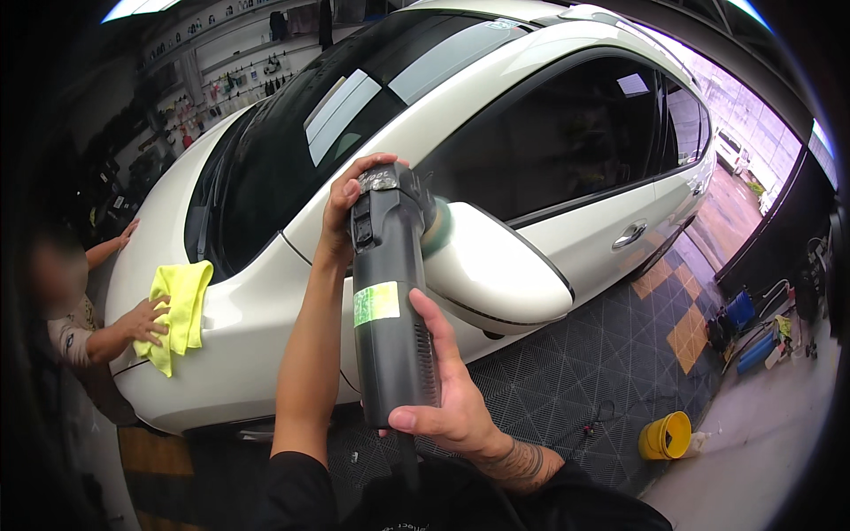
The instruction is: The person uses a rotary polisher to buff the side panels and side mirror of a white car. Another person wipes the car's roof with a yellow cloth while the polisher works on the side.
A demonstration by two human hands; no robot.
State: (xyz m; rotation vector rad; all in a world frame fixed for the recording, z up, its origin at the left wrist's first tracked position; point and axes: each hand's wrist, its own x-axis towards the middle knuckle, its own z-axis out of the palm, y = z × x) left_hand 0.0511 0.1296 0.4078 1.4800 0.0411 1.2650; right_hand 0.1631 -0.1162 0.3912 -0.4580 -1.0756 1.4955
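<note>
Both my hands hold a black electric polisher (387, 239) with a green-and-white label on its body. My left hand (347, 199) is wrapped round its head end at the top. Lower down, my right hand (447, 389) grips the rear of the body, where the cord hangs off. The round pad (437, 227) is blurred and meets the inner end of the white side mirror (500, 265); firm contact is hard to judge. Behind it stands the white car (266, 301), with its dark side window (549, 133) just beyond the mirror.
At the left, another person's hand (150, 323) presses a yellow cloth (181, 310) on the fender. A yellow bucket (664, 435) stands on the grey tiled floor (567, 389) at right. Hoses and blue containers (753, 341) lie along the right wall. Shelves (239, 53) line the back.
</note>
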